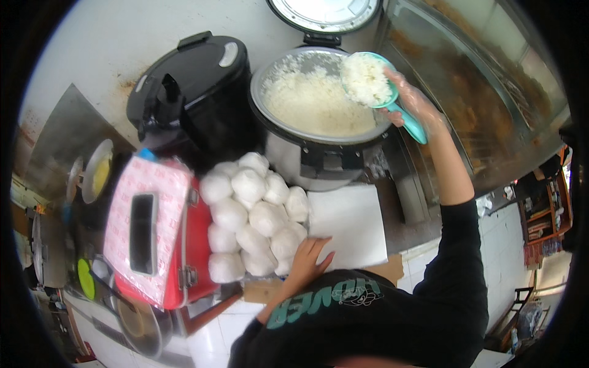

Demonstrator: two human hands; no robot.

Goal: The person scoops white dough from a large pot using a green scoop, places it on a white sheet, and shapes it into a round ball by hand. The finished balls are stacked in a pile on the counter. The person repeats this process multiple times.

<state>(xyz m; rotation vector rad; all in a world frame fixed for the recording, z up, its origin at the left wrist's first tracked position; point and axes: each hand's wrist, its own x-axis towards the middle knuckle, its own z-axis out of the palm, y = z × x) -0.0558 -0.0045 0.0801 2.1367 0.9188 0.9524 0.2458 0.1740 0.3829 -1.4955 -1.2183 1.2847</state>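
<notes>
My right hand, in a clear plastic glove, grips a teal scoop by its handle. White cooked rice is heaped in the scoop's bowl, above the right rim of a rice cooker. More rice partly fills the cooker's metal pot, with the cooker's lid raised behind. Bare and with fingers apart, my left hand is at the left edge of some white paper sheets. Several round white bundles are piled beside it; what is inside them is hidden.
A second, black cooker stands closed to the left of the rice. Left of the bundles, a red case bears a pink printed sheet and a phone. A stained metal-and-glass cabinet flanks my right arm.
</notes>
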